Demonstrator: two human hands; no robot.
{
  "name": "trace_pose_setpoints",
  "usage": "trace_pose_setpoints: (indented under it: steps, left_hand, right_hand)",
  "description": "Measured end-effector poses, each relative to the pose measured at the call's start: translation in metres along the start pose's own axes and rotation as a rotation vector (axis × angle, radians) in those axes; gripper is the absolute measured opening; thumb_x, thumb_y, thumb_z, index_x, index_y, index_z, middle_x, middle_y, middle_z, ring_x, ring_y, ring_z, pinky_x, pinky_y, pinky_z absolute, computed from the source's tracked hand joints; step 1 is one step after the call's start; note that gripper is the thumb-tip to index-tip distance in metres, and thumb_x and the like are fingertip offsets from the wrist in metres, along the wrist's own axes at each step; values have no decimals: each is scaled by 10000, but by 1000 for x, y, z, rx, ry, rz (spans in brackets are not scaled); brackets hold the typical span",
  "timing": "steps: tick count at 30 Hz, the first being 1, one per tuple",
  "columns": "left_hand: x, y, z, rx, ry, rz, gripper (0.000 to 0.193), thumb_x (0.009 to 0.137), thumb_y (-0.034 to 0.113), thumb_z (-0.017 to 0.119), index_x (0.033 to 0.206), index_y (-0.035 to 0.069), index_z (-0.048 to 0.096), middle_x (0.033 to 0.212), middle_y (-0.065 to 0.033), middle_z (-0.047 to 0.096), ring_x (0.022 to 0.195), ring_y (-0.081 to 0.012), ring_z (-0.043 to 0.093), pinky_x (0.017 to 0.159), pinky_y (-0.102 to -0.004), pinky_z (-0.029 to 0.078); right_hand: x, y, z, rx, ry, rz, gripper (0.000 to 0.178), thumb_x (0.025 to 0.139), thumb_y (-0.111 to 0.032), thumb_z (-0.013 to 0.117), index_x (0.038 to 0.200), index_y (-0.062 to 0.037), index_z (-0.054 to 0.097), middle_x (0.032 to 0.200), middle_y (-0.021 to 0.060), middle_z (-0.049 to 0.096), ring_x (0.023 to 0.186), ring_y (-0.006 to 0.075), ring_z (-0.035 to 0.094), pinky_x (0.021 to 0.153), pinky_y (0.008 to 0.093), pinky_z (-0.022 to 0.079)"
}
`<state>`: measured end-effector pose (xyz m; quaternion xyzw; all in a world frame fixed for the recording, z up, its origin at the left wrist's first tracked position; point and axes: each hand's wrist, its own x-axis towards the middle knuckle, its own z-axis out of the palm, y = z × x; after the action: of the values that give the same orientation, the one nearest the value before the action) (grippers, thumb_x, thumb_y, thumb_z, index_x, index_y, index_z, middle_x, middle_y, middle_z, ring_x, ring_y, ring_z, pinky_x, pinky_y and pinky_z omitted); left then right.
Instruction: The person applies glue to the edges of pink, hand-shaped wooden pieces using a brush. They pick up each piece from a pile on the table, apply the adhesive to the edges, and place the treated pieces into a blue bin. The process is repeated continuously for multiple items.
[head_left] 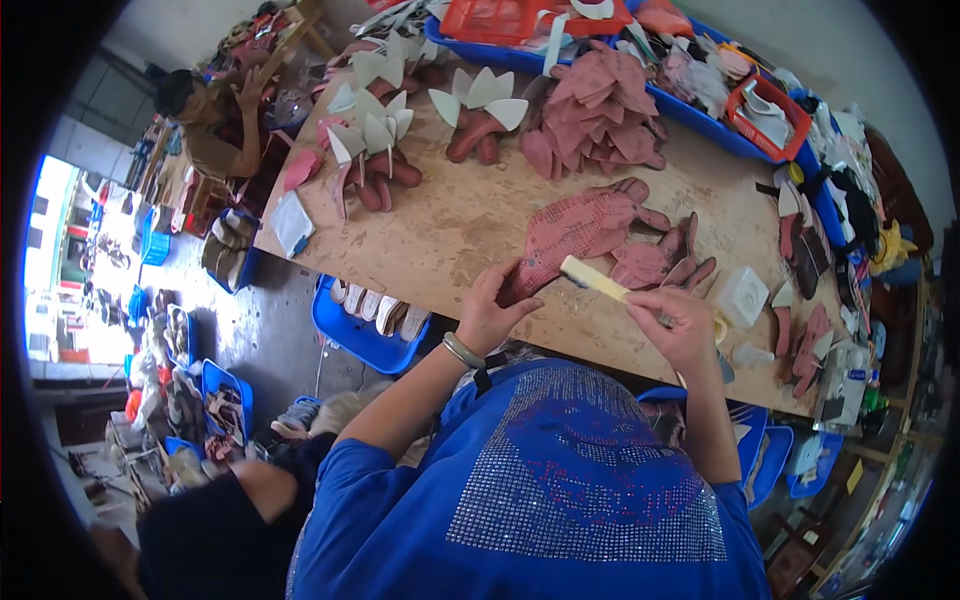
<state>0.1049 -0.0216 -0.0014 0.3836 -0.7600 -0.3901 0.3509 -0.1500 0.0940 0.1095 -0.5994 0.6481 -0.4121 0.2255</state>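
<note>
On the wooden table, a fanned-out row of pink, shoe-part-like pieces [570, 232] runs away from me. My left hand [488, 312] holds the near end of this row, thumb on one side and fingers on the other. A flat, pale yellow brush [597, 281] with a dark tip is pinched in my right hand [680, 325]. The brush tip is over the table just right of the row; whether it touches anything, I cannot tell. Close to the right of the row lies a looser group of pink pieces [655, 262].
Behind stands a large pink pile [592, 115], with bundles topped by white pointed pieces [480, 100] to its left. A white container [741, 297] sits right of my right hand. Blue bins [370, 325] hold items below the table edge. Another person [210, 125] sits far left.
</note>
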Motion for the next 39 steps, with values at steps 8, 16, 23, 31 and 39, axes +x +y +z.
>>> trace_pose_setpoints:
  steps: [8, 16, 23, 31, 39]
  left_hand:
    - [-3, 0, -14, 51, -97, -1, 677, 696, 213, 845, 1273, 20, 548, 1089, -152, 629, 988, -305, 603, 879, -375, 482]
    - [-4, -13, -17, -18, -51, -53, 719, 709, 210, 844, 1315, 9, 513, 1119, -166, 628, 1056, -302, 603, 927, -368, 480]
    - [4, -35, -3, -226, -54, -151, 745, 699, 234, 856, 1305, -9, 497, 1113, -170, 636, 1027, -306, 629, 906, -367, 500]
    - [32, -50, -3, -43, -19, -61, 608, 685, 249, 852, 1174, 21, 574, 1003, -147, 630, 930, -314, 617, 822, -389, 501]
    - [53, -47, -21, 62, -150, -6, 588, 758, 254, 791, 1240, 15, 553, 1049, -152, 619, 975, -325, 591, 868, -382, 478]
  right_hand:
    - [52, 55, -12, -184, 210, 58, 154, 840, -74, 711, 985, -29, 735, 835, 84, 718, 781, 115, 661, 687, 254, 497]
    - [24, 17, -5, -139, 65, -30, 127, 813, -97, 730, 931, -51, 738, 843, 103, 720, 720, 200, 685, 666, 287, 522]
    - [40, 22, 7, -268, 216, -50, 112, 802, -83, 733, 912, -69, 733, 846, 84, 722, 744, 200, 704, 646, 291, 532]
    - [31, -4, 26, -260, 48, -46, 109, 773, -109, 742, 880, -97, 731, 798, 92, 696, 668, 248, 674, 596, 326, 519]
    - [93, 51, 22, -472, 316, 155, 142, 824, -169, 710, 935, -85, 733, 867, 122, 707, 747, 294, 682, 669, 357, 527]
